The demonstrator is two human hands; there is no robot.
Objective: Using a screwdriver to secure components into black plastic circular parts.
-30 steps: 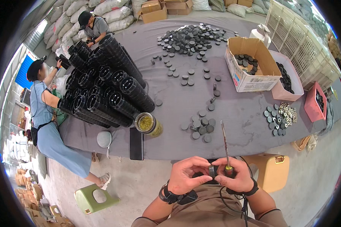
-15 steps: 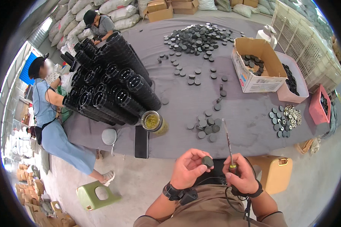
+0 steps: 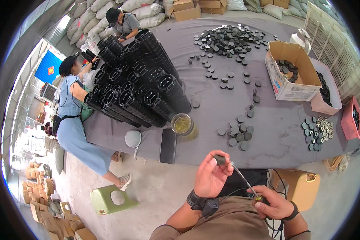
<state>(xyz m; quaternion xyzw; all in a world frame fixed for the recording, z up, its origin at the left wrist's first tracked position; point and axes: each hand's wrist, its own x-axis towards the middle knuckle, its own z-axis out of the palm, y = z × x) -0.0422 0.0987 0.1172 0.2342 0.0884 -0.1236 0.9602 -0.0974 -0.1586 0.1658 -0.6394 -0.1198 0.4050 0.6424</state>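
In front of the table's near edge, my left hand (image 3: 212,176) is closed, pinching a small dark round disc (image 3: 219,160) between thumb and fingers. My right hand (image 3: 274,203) grips a screwdriver (image 3: 243,176) by its handle, lower and to the right. The thin metal shaft slants up and left, its tip at the disc's right side; whether it touches is too small to tell. On the table beyond my hands lies a loose cluster of similar dark discs (image 3: 239,135).
Stacked black ringed parts (image 3: 148,86) crowd the table's left, beside a glass jar (image 3: 184,126), a phone (image 3: 168,146) and a face mask (image 3: 133,139). A large disc pile (image 3: 228,40) lies far back. A cardboard box (image 3: 294,91) and pink bin (image 3: 350,120) stand right. Two people work left.
My left hand has lifted the disc slightly. The screwdriver has swung from nearly upright to slanting left, bringing its tip to the disc. The whole view has shifted, moving the scene rightward.
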